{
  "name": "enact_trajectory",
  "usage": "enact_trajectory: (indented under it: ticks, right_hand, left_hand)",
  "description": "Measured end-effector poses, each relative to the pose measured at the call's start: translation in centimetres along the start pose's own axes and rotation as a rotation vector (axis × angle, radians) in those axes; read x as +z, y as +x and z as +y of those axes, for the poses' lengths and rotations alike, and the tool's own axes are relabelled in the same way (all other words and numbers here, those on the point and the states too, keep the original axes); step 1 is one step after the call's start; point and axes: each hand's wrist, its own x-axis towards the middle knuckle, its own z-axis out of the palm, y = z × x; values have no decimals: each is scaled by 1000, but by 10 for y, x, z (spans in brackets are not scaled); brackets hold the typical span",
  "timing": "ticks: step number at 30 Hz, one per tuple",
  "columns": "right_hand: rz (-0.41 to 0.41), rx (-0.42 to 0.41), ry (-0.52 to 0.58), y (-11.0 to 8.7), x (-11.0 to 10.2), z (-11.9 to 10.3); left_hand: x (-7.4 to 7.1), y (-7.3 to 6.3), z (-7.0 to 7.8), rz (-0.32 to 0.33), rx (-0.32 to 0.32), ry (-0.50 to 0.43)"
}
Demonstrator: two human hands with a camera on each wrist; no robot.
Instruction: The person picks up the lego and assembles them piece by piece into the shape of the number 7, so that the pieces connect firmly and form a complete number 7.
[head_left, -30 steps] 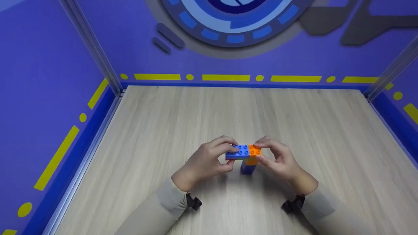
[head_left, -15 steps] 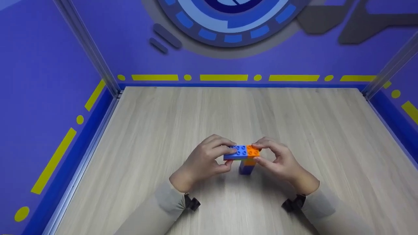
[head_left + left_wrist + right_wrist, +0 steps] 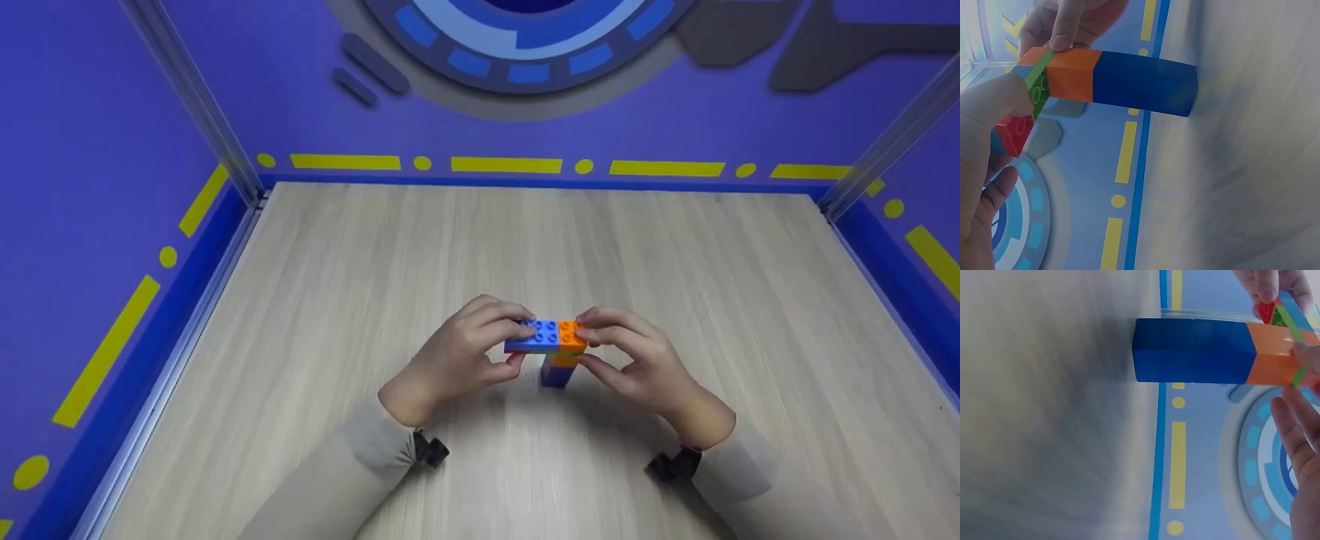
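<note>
A tower of toy building bricks stands upright on the table, its lower part two stacked dark blue bricks (image 3: 1193,351). Above them come an orange brick (image 3: 1274,351) and a thin green plate (image 3: 1040,93) that juts out to the left. A second orange brick (image 3: 568,334) tops the column, beside a light blue brick (image 3: 546,331) on the overhang. Below that overhang shows a red brick (image 3: 1016,135). My left hand (image 3: 465,352) pinches the overhanging end, fingers on top and thumb underneath. With fingers and thumb, my right hand (image 3: 649,364) pinches the top orange brick.
The wood-grain table (image 3: 360,255) spreads around the tower. Blue panels (image 3: 225,75) with yellow marks enclose it at the back and sides, with metal posts in the corners. A small black camera (image 3: 431,450) sits on the left wrist, and another black camera (image 3: 673,466) on the right.
The head view has shifted slightly. My right hand's fingers have moved further over the top orange brick. The left hand keeps its hold, and the tower still stands.
</note>
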Motion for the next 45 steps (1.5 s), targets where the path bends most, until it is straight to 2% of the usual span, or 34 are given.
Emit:
enact_trajectory:
  ticks: [4,8,12,17,21,24,28,34,40,42,45]
  right_hand:
    - [-21,-13,-88,4,-5,-1]
    - [-28,-26,-132,2,-4,-1]
    - [-19,-17,-110,-1,-1,-1]
    - [-22,6,-59,-2,1,-2]
    - [-8,41,-23,0,1,-4]
    - [12,74,27,1,2,-6]
    - [41,139,76,-1,5,-9]
    - [51,294,106,-1,4,-9]
    - [46,373,112,5,1,-2]
    - [46,392,114,6,1,0]
    - [44,437,120,8,1,5]
  left_hand:
    - [-1,4,-1,23,47,28]
    - [-2,4,-2,11,51,29]
    - [-4,0,-2,-2,43,32]
    - [-7,-9,-4,26,43,9]
    - [-8,-13,-6,31,-8,-93]
    - [-8,-14,-6,23,-70,-188]
    - [-5,-17,-7,20,-137,-267]
    - [-5,-15,-8,24,-209,-344]
    - [-4,-8,-14,35,-322,-426]
    - [-3,-8,-17,45,-350,-430]
    - [0,-6,-22,64,-359,-407]
